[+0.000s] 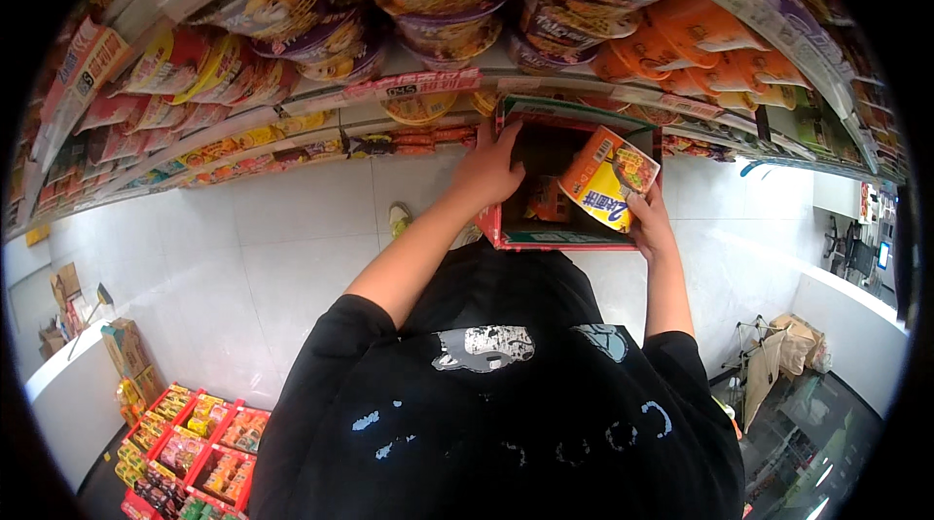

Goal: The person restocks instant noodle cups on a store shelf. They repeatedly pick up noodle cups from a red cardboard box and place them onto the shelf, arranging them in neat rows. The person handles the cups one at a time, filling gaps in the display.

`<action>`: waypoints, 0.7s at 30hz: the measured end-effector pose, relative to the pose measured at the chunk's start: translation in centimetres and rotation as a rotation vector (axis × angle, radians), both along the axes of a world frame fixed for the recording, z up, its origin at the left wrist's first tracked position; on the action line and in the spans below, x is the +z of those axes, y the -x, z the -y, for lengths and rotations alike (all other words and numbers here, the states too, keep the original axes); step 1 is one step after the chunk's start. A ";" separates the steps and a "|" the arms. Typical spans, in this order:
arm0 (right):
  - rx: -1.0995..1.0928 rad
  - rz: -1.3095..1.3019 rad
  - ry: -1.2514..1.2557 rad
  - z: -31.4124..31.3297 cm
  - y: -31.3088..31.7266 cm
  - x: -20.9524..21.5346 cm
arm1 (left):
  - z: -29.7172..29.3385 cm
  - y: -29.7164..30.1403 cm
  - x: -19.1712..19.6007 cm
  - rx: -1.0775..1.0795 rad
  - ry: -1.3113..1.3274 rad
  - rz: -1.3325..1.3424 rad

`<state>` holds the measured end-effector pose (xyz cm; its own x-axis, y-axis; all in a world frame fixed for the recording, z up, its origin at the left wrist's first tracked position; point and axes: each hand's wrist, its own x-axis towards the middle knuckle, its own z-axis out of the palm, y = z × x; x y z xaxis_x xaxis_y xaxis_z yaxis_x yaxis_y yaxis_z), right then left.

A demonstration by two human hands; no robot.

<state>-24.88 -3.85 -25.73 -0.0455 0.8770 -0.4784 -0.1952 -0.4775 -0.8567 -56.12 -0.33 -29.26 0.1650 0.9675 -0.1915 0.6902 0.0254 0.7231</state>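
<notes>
A cardboard box [569, 245] with red and green edges stands open at the top in front of my body. The fingers of my left hand [489, 168] are closed over its left wall. My right hand [652, 221] grips an orange and yellow instant noodle tub [605, 178] by its lower right side. That tub is tilted above the right half of the box. Deeper in the dark box sits an orange noodle package [548, 199], partly in shadow. What else lies at the bottom is hard to make out.
Shelves ahead carry purple noodle bowls [438, 24], orange tubs [696, 43] and red and yellow cups [180, 63], with price strips [413, 84] along their edges. Red display crates [199, 442] of packaged goods stand behind on the left. Brown bags [793, 340] rest at the right.
</notes>
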 end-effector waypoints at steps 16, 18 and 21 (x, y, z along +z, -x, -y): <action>0.146 0.069 -0.279 2.5 10.7 4.4 | 5.7 2.5 6.6 -0.362 0.274 0.956; 0.209 -0.020 -0.390 2.7 10.7 4.7 | 6.0 2.9 7.4 -0.187 0.310 1.213; 0.057 0.096 -0.568 0.8 14.5 9.7 | 4.7 6.2 9.2 -0.126 0.424 1.146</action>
<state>-39.40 -4.66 -16.03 -0.0798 0.9949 0.0621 -0.0912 0.0548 -0.9943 -62.35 -4.99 -20.09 0.5328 0.8291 -0.1694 -0.3241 0.3849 0.8642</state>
